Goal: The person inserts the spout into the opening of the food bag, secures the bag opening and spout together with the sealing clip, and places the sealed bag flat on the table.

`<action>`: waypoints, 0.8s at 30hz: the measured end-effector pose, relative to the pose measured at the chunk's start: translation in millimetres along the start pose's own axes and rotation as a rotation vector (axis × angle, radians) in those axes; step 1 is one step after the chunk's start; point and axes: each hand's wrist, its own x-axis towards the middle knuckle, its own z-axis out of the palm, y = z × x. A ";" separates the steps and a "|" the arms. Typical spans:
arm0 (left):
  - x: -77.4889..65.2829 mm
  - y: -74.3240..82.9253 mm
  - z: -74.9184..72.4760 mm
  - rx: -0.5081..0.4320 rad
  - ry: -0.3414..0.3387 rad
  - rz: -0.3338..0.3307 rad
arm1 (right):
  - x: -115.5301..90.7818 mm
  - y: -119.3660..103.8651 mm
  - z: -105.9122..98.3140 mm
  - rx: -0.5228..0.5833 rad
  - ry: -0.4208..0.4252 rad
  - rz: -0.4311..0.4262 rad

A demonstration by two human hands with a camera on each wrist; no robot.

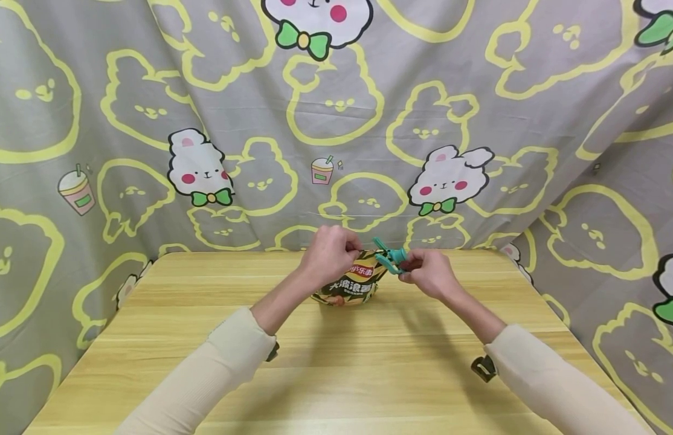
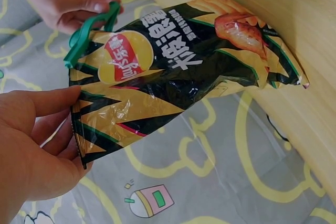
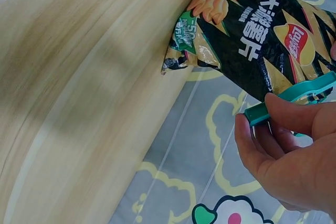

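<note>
A black and gold bag of chips stands upright on the wooden table, its top edge uppermost. My left hand pinches that top edge near the left corner; the left wrist view shows thumb and fingers on either side of the bag's edge. In my right hand is a teal bag clip, gripped between thumb and fingers. The clip's arms are spread apart at the bag's top right corner. Whether they press on the bag there, I cannot tell.
Beneath the bag lies a light wooden table. A grey curtain with yellow outlines and cartoon rabbits hangs right behind its far edge and along both sides.
</note>
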 end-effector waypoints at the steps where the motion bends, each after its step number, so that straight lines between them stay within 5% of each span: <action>1: 0.0 0.0 -0.1 0.000 0.000 0.000 | 0.1 -1.1 0.2 0.002 0.002 0.002; 24: -1.0 0.8 -0.4 0.000 -0.007 -0.021 | 3.0 -7.0 1.5 0.056 0.036 0.020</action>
